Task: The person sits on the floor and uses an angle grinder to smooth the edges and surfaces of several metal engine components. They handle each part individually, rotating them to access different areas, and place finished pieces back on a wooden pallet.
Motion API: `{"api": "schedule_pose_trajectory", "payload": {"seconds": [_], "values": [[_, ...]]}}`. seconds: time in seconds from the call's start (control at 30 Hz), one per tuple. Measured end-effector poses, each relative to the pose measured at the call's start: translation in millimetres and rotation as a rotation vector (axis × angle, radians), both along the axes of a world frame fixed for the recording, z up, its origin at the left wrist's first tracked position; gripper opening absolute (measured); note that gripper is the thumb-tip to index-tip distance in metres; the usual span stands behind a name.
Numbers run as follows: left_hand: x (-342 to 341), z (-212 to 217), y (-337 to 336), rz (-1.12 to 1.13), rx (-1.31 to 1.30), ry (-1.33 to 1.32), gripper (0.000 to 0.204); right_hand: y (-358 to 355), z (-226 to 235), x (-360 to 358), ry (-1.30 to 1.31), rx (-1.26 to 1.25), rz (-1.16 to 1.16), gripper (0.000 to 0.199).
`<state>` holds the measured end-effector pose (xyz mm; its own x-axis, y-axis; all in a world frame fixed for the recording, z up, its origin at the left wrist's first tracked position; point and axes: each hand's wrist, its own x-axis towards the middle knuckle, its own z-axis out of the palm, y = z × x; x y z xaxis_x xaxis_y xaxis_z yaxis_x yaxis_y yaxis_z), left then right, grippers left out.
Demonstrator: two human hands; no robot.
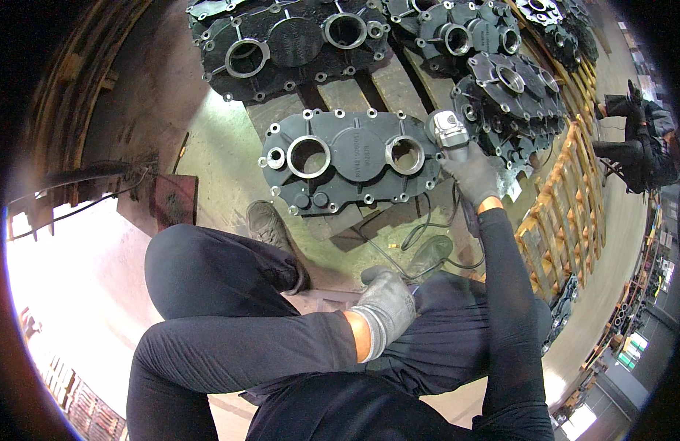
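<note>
Far left: dark wooden slats [83,88] stand beside glare.
Floor [222,169]: worn, greenish-grey.
Centre: a black casting [358,156] with two round bores lies flat, just ahead of our left shoe [268,231].
Left hand [387,309]: gloved, half-curled at our thigh [457,316]; we cannot tell whether it holds anything.
Right hand [473,176]: gloved, closed round a grinder [450,129] at the casting's right end.
Right: stacked castings [512,92], then pale slatted wood [567,213].
Far right: a person [652,143] in dark clothing.

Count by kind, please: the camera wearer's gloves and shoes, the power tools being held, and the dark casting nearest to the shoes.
Gray gloves: 2
Shoes: 2
Power tool: 1
Dark casting: 1
Total: 6
</note>
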<state>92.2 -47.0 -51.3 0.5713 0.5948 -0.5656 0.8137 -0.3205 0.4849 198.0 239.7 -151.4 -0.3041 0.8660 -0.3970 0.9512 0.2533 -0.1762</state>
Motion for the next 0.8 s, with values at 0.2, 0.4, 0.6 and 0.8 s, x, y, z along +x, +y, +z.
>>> {"api": "schedule_pose_trajectory", "payload": {"seconds": [0.2, 0.4, 0.6, 0.8], "values": [[-1, 1, -7, 0.087, 0.030, -0.018, 0.030, 4, -3, 5, 0.117, 0.013, 0.035, 0.068], [-1, 9, 0, 0.012, 0.044, -0.018, 0.029, -19, 24, 23, 0.260, -0.003, -0.018, 0.059], [2, 21, -20, -0.015, 0.176, 0.027, 0.021, -103, 47, 38, 0.496, -0.105, -0.146, 0.053], [5, 26, -24, -0.097, 0.127, 0.013, 0.023, -158, 14, 91, 0.475, -0.200, -0.341, 0.052]]}}
